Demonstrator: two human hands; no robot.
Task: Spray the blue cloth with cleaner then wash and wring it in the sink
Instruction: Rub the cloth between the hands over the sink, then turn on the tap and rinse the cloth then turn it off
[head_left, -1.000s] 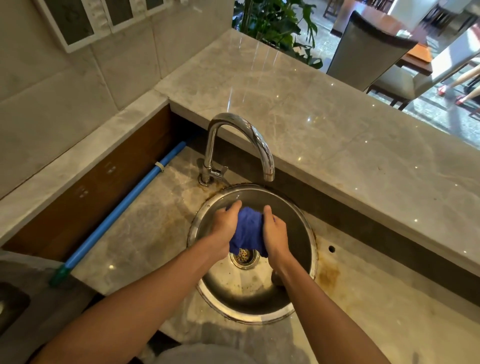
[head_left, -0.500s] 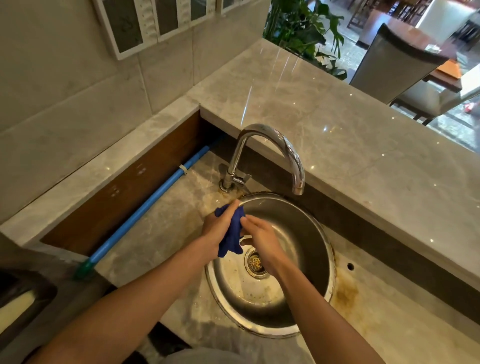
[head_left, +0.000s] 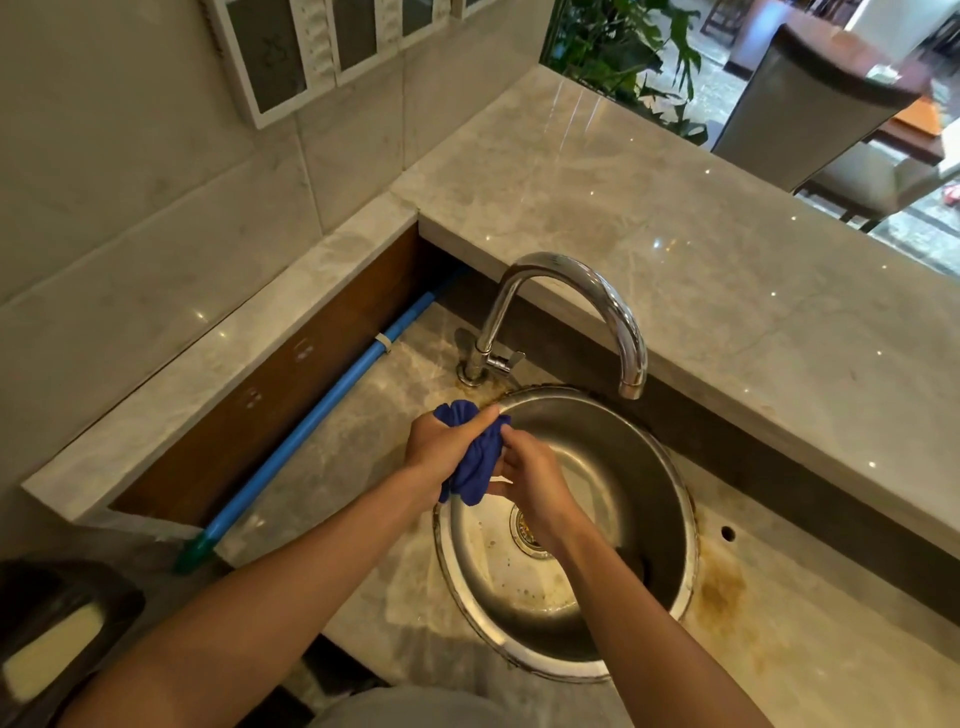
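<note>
The blue cloth (head_left: 475, 465) is bunched into a twisted wad over the left rim of the round steel sink (head_left: 631, 480). My left hand (head_left: 441, 447) grips its upper end, with a tuft of cloth sticking out above the fingers. My right hand (head_left: 530, 480) holds the lower part from the right, fingers curled round it. Both hands hover above the basin, left of the drain (head_left: 527, 538). No water runs from the chrome faucet (head_left: 571, 312). No spray bottle is in view.
A raised marble counter (head_left: 675, 234) runs behind the sink. A blue pipe (head_left: 322, 415) lies along the wooden back panel at left. A dark container (head_left: 57, 639) sits at bottom left. Rust stains mark the lower counter right of the sink.
Both hands moved with the cloth from the middle of the basin to its left rim. The cloth went from a flat bunch between the palms to a twisted wad.
</note>
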